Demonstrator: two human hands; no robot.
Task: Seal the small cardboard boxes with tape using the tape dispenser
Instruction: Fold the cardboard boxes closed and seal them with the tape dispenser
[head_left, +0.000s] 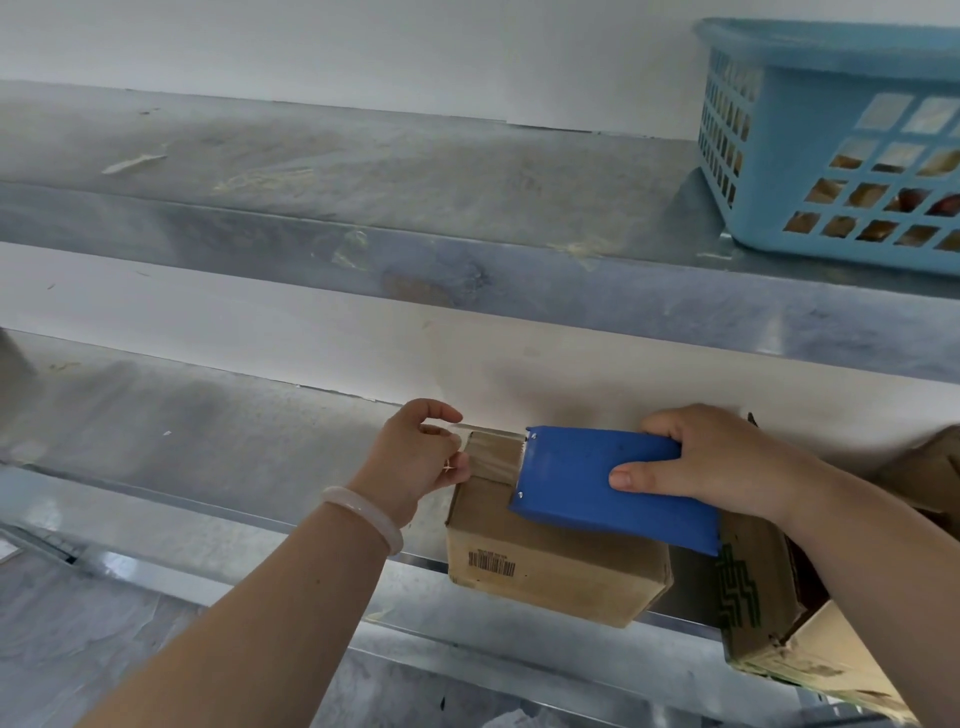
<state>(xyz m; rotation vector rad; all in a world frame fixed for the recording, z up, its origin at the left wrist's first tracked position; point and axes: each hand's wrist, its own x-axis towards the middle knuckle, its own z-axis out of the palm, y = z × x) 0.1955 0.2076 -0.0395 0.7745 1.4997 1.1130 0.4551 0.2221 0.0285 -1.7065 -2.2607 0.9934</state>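
worktop (208, 441): small cardboard box (545, 571) was set at its front edge | blue basket (810, 156): was kept on the shelf (363, 171) above | tape dispenser (597, 483): was laid on the box top, clasped by fingers of the right hand (727, 462) | tape (493, 452): its end was pinched at the box's left edge by fingers of the left hand (415, 457)

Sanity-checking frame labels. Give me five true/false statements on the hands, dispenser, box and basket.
1. The right hand grips the blue tape dispenser. True.
2. The dispenser lies unused on the floor. False: it is held against the top of the cardboard box.
3. The left hand pinches the tape at the box's edge. True.
4. The blue basket shares the box's shelf. False: it stands on the shelf above.
5. The box bears no barcode. False: a barcode is on its near face.
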